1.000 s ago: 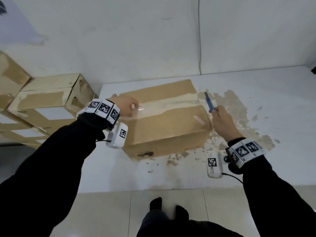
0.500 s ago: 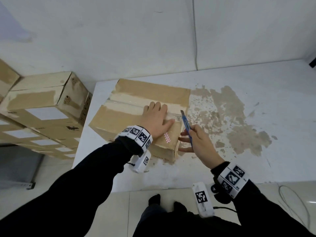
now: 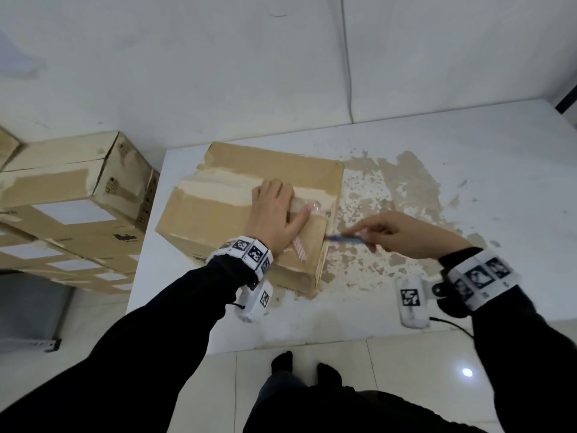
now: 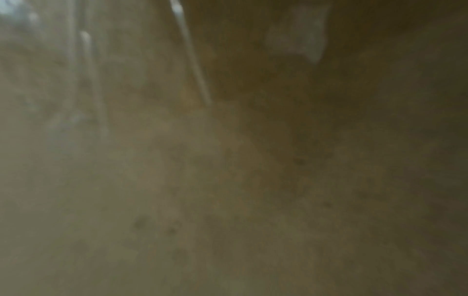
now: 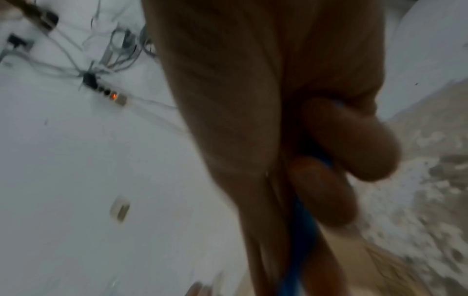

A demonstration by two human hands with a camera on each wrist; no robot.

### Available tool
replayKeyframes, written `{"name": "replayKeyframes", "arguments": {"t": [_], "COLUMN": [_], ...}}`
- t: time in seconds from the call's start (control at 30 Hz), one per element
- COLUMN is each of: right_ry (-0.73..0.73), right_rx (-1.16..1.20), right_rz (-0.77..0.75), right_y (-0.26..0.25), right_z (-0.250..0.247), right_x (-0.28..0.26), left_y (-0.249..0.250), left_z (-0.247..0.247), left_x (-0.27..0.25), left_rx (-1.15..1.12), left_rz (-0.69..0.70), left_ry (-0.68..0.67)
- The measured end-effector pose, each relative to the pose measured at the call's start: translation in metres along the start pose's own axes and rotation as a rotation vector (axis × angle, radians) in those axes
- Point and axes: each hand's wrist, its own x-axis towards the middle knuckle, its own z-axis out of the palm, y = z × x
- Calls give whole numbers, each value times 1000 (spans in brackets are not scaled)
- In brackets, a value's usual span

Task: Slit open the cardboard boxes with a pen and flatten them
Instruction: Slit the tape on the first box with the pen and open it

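A white table (image 3: 437,157), its top worn to brown patches, stands against a pale wall above a tiled floor (image 3: 406,385). A taped cardboard box (image 3: 218,214) sits at the table's left end, one corner toward the person; beyond the table's left edge, more boxes (image 3: 78,195) are stacked. The left hand (image 3: 274,214) lies flat on the box lid, fingers straight and close together, thumb spread toward the tape seam. Just right of the box, the right hand (image 3: 402,232) pinches a blue pen (image 3: 345,238) between curled fingers, holding it level with its tip at the box's right edge. In the right wrist view the pen (image 5: 303,220) shows only as a blue streak behind blurred fingers (image 5: 349,140). The left wrist view is a brown blur of cardboard, the fingers not visible there.
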Motion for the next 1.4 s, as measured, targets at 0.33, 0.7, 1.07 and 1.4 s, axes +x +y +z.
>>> {"name": "replayKeyframes", "arguments": {"t": [0.33, 0.7, 1.07, 1.4], "right_ry": [407, 477, 683, 703], "right_rx": [111, -202, -455, -422], "right_rz": [13, -37, -5, 85], "right_y": [17, 9, -12, -16], "right_z": [0, 31, 52, 64], "right_x": [-21, -1, 12, 11], "left_y": [12, 22, 21, 25], "left_z": [-5, -22, -20, -16], "left_x": [-13, 30, 26, 21], "left_rx": [45, -868, -1006, -1090], "left_rz": [-94, -1090, -1096, -1049], "left_ry": [-151, -195, -39, 24]}}
